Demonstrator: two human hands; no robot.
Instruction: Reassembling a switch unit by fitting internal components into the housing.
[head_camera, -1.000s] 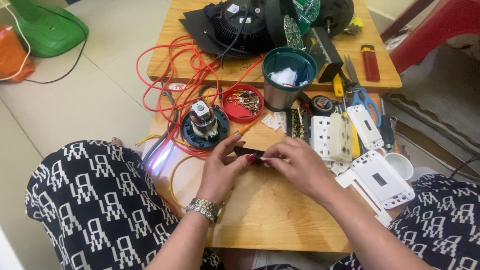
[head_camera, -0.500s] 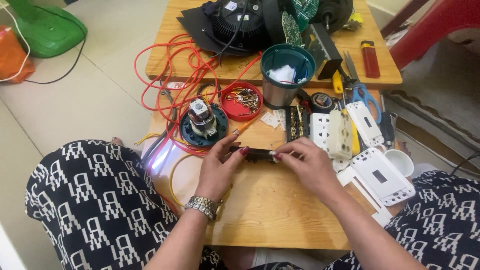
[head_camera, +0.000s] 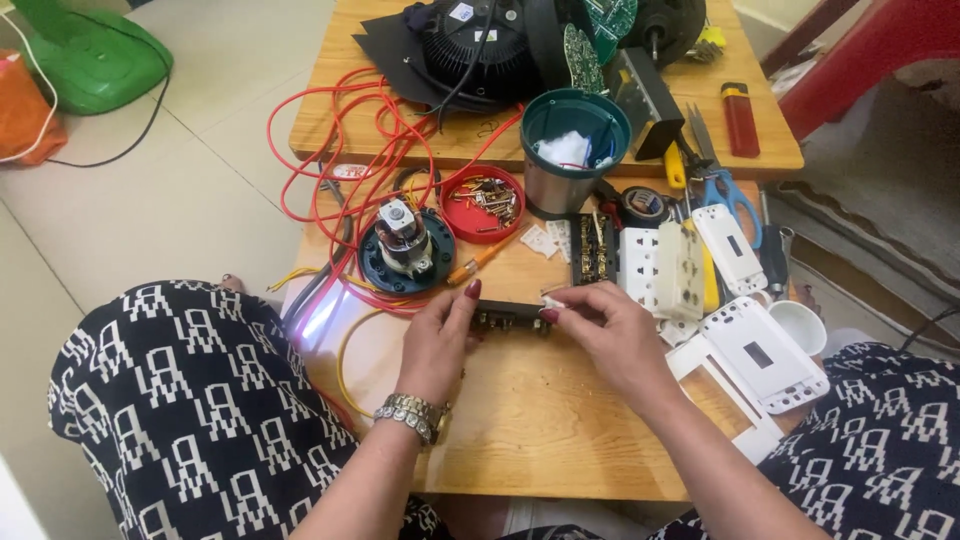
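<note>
I'm seeing both hands meeting at the centre of the frame over the wooden table (head_camera: 560, 440). The left hand (head_camera: 438, 345) is pinching the left end of a small dark strip part (head_camera: 512, 319) w/ metal contacts, thumb and fingers closed narrow around it; a metal watch (head_camera: 410, 414) is sitting on that wrist. The right hand (head_camera: 612, 340) is gripping the strip's right end, fingertips also pressing a small white piece (head_camera: 553, 301) against it — can't tell if that piece is separate or attached.

Just above the hands, a similar dark contact block (head_camera: 594, 248) is lying flat, next to white socket covers (head_camera: 660, 270). Left of centre, a small motor (head_camera: 405, 240) is standing on a round dark-blue base, w/ a red lid of screws (head_camera: 483, 203) just beside it. Orange-red wire (head_camera: 340, 160) is looping across the upper-left part of the table. A teal-rimmed metal cup (head_camera: 575, 150) is standing upper centre, approx. below a black fan housing (head_camera: 480, 45). Blue-handled scissors (head_camera: 722, 175) and a red lighter (head_camera: 740, 118) are lying at upper right. A white faceplate (head_camera: 765, 355) is resting at lower right — near the right forearm.
</note>
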